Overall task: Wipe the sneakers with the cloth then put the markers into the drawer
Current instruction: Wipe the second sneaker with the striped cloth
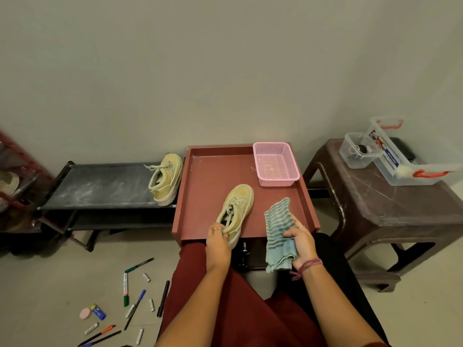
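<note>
Head view: person seated at a reddish-brown tray-top table [200, 171] with raised edges. Left hand [217, 240] grips the heel end of a yellowish sneaker [236, 209] lying on the tabletop, toe pointing away, fingers curled over the collar, thumb at the side. Right hand [302, 242] clutches a striped blue-green cloth [279, 226], fingers folded around its middle; upper part of cloth lies on the table just right of the shoe, lower end hangs off the front edge. Second sneaker [165, 182] sits on a black low rack [105, 186] left of the table, right up against the table's side. Pink mesh basket [275, 163] at the far right corner of the tabletop. Markers [126, 289] scattered on the floor at lower left, mixed with pens, small white cylinders, a blue-yellow item and a pink round one. Drawer handle [243, 251] visible under the table front between the arms. Brown plastic stool [380, 196] on the right carries clear containers [400, 156] with red handles.
</note>
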Demonstrator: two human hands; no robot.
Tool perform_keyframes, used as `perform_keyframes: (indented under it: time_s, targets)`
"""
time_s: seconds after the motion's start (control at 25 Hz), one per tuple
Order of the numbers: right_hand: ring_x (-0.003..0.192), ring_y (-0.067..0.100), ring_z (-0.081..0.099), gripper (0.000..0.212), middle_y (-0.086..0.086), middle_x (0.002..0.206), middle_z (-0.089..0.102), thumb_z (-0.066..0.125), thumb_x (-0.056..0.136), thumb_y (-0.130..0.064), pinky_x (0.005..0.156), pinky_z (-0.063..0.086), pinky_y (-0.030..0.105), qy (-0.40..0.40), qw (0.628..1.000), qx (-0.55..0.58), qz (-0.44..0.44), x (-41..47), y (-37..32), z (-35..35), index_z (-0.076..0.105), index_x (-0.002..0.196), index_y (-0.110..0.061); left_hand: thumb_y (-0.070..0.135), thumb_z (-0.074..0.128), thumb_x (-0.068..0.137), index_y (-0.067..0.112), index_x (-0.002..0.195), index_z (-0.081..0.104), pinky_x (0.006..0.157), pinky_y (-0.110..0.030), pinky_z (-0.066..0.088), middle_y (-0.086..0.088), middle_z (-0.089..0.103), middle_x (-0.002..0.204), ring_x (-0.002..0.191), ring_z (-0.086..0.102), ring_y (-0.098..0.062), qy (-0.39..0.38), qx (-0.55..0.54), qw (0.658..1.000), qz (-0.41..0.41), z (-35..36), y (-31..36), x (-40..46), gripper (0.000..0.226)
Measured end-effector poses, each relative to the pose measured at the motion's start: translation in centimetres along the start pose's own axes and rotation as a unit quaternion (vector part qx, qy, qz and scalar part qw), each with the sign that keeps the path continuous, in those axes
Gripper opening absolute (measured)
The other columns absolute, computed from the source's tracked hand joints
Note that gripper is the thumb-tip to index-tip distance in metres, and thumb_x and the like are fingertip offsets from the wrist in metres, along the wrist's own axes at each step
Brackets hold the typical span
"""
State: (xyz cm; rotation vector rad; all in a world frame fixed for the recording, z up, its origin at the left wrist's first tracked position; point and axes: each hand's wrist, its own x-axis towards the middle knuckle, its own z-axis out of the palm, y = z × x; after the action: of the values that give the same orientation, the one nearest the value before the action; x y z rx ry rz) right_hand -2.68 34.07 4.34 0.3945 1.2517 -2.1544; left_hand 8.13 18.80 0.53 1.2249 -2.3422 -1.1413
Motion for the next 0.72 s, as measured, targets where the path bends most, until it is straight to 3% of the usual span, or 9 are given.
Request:
perform_keyframes:
  time_s: [0.36,0.56,0.72]
  targets:
    - [0.089,0.031,0.061,0.067,0.015,0.108,0.063,0.029,0.079,0.018,0.084,0.048,0.045,-0.004,1.0,0.011,0.001,0.7,0.4,1.1,0.048,0.136,-0.011,0.002,0.055,0.09,0.005,0.098,0.059,0.071,-0.015,0.029,-0.005,0.054,0.095,0.086,0.05,-0.018,0.135,-0.08,0.987,0.036,-7.0,-0.6,1.2,0.01]
    - [0.091,0.031,0.061,0.065,0.016,0.113,0.063,0.029,0.079,0.017,0.081,0.049,0.042,-0.036,0.999,-0.003,0.013,1.1,1.3,2.9,0.051,0.132,-0.012,0.003,0.057,0.09,0.004,0.101,0.06,0.078,-0.024,0.035,-0.008,0.054,0.1,0.089,0.049,-0.016,0.223,-0.091,0.97,0.025,-12.7,-2.0,4.9,0.011]
    - [0.087,0.03,0.062,0.062,0.013,0.105,0.068,0.03,0.078,0.016,0.074,0.054,0.039,-0.046,0.998,-0.014,0.028,2.3,2.8,4.7,0.056,0.126,-0.014,0.007,0.055,0.092,0.008,0.103,0.057,0.082,-0.032,0.045,-0.01,0.053,0.106,0.095,0.051,-0.019,0.273,-0.081,0.959,-0.004,-17.5,-4.6,9.8,0.011]
